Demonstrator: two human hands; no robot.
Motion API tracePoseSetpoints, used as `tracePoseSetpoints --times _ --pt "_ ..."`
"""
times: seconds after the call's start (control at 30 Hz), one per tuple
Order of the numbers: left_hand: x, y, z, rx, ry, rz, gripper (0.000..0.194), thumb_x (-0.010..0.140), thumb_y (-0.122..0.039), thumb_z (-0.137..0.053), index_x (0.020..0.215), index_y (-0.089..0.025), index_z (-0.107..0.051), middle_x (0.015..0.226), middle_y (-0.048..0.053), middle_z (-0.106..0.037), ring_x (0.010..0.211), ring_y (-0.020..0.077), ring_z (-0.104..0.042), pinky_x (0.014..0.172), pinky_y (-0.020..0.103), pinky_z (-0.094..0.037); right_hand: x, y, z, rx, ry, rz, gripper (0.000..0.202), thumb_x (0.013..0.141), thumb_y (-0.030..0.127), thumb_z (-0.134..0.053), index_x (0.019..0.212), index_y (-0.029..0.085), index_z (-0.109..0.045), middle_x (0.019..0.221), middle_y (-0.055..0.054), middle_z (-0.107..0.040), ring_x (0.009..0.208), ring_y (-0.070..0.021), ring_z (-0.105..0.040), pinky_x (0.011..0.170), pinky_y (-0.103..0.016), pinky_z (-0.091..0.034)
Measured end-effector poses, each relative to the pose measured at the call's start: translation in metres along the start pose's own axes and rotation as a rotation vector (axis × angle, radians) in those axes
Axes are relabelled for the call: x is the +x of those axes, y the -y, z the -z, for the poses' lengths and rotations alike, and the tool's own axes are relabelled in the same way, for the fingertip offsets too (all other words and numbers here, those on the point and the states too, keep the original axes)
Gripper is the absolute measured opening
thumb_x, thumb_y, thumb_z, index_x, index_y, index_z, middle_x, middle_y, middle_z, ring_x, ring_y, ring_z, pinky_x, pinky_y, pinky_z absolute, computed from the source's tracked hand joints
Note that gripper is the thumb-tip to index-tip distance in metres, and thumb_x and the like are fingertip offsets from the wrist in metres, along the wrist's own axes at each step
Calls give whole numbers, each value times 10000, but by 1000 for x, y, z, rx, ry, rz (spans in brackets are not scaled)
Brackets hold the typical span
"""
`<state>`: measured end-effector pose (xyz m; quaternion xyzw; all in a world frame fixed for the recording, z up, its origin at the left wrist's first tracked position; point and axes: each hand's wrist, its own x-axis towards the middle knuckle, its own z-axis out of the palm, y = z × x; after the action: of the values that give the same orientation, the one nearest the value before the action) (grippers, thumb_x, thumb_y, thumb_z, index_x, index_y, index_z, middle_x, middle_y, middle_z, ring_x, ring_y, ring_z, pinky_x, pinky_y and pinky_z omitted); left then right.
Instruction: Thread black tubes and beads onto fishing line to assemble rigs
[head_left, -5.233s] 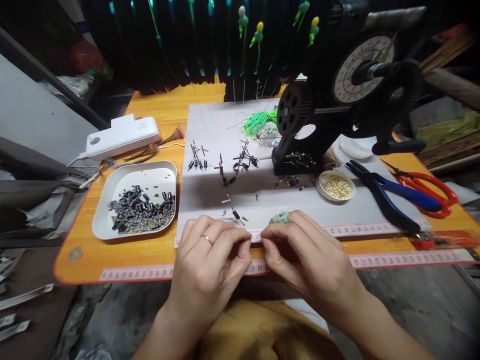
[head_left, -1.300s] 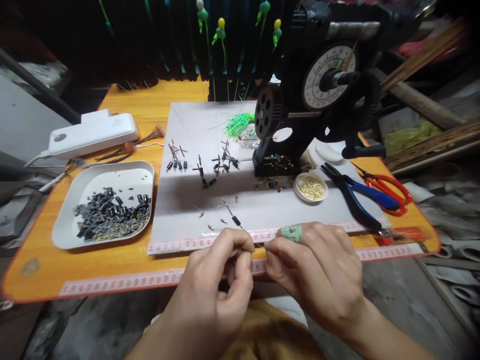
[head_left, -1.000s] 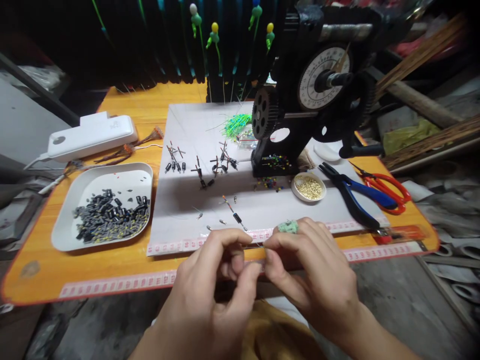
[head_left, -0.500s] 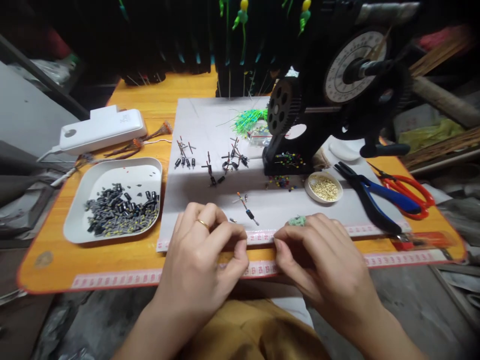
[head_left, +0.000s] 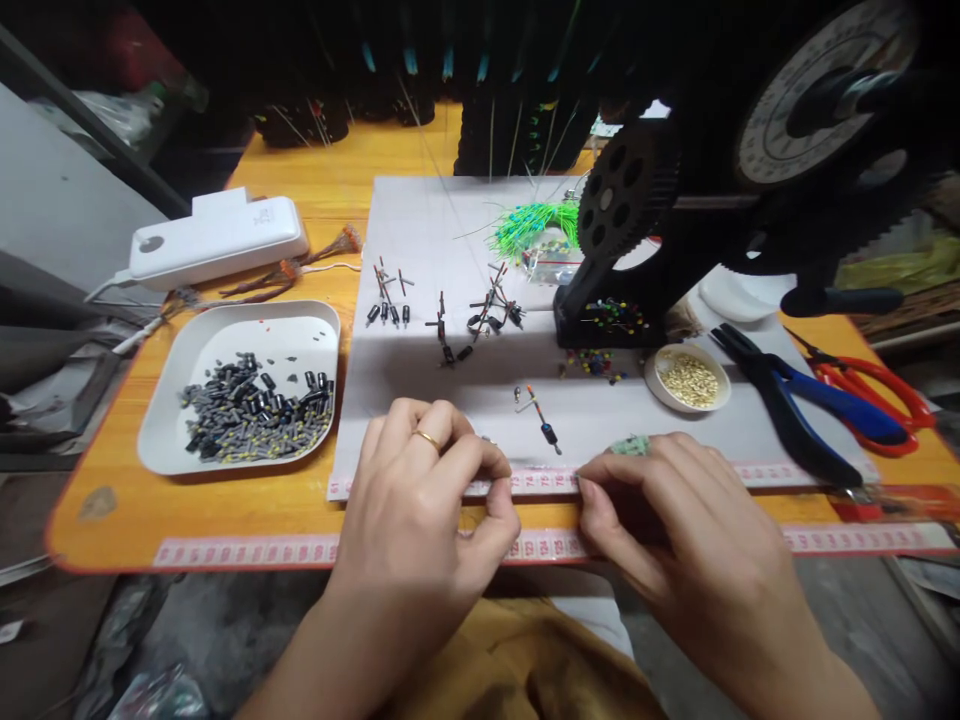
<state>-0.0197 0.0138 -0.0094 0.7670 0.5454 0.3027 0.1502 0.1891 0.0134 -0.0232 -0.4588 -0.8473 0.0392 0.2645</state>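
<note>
Both hands are poised at the near edge of the table (head_left: pixel 97 450). The left hand (head_left: pixel 427 520), with a ring (head_left: pixel 428 440) on one finger, has thumb and forefinger drawn together, tips closed. The right hand (head_left: pixel 694 525) pinches likewise beside it, a green wrap (head_left: pixel 631 445) around one finger. A gap separates the two pairs of fingers, and I can't tell whether anything fine is caught in either pinch (a thread could easily escape me from here).

Under and between them runs a pink numbered strip (head_left: pixel 544 481) along the front edge of the pale board (head_left: pixel 420 400); a second numbered strip (head_left: pixel 225 551) follows the edge of the table. Just beyond the gap, a small black piece with an orange-tipped stem (head_left: pixel 549 435) lies slantwise on the board, and similar dark pieces (head_left: pixel 448 352) are scattered farther back.

Over by the left hand sits a white tray (head_left: pixel 154 440) of grey and black bits. Past the right hand are a little bowl (head_left: pixel 651 388) of golden beads, blue-and-black pliers (head_left: pixel 787 400) and red-handled scissors (head_left: pixel 892 385). A black geared machine (head_left: pixel 660 262) stands behind the bowl, coloured pins (head_left: pixel 592 362) strewn at its foot.
</note>
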Motion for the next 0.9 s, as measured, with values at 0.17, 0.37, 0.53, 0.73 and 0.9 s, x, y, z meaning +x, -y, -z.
tracePoseSetpoints --times 0.17,0.37,0.53,0.73,0.9 --pt "-3 2 -2 12 -31 -5 93 817 -93 -642 745 -139 -678 774 62 -597 812 232 -492 713 388 -364 1 1 1 -8 1 -5 101 953 116 -601 864 149 -566 735 -31 -532 703 -179 -465 677 -323 -363" --pt "-1 2 -5 14 -38 5 125 817 -75 -631 730 -153 -678 764 53 -610 801 228 -503 714 384 -358 5 2 4 -21 16 -25 133 956 124 -585 832 162 -555 724 -14 -518 692 -169 -467 670 -309 -362" --pt "0 1 -5 33 -43 1 103 788 -82 -655 722 -157 -681 756 48 -614 789 229 -504 705 382 -342 5 1 6 -33 36 -40 128 946 123 -595 823 153 -576 721 -11 -510 689 -164 -477 674 -304 -367" --pt "0 1 -5 42 -44 7 106 799 -94 -650 725 -162 -684 752 41 -613 789 223 -510 710 375 -344 5 0 5 -15 47 -43 126 944 131 -594 821 154 -579 725 -12 -516 683 -164 -481 672 -302 -369" --pt "0 1 -4 50 -41 5 109 790 -84 -637 722 -160 -678 745 44 -606 786 225 -499 706 376 -339 5 -1 5 -7 58 -40 116 945 135 -589 833 162 -573 727 -12 -520 675 -166 -488 660 -304 -365"
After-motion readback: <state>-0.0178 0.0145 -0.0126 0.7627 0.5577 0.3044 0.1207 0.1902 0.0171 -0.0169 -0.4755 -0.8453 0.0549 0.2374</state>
